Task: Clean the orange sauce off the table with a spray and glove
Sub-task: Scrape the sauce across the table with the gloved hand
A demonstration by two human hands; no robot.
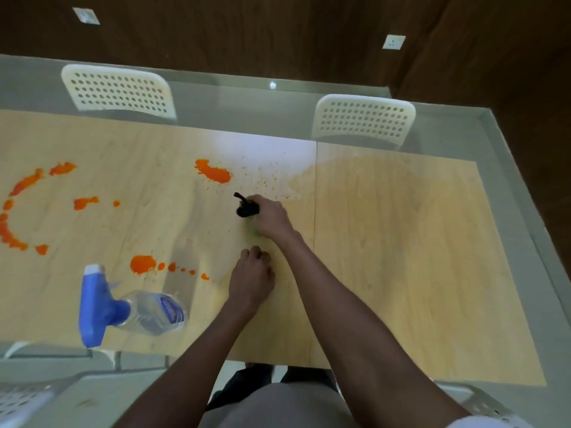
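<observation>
On the left of the wooden table (386, 242), orange sauce (18, 208) curves in a broken ring, with smaller blobs beside it. The spray bottle (123, 307) lies on its side near the front edge, long axis across the table, blue trigger head toward the left and clear body toward the right. Another sauce patch (213, 172) sits farther back, fine specks scattered to its right. The left hand (251, 281) rests on the table, fingers curled, empty. Just beyond it, the right hand (268, 216) grips a bunched black glove (246, 206), pressing it onto the table.
</observation>
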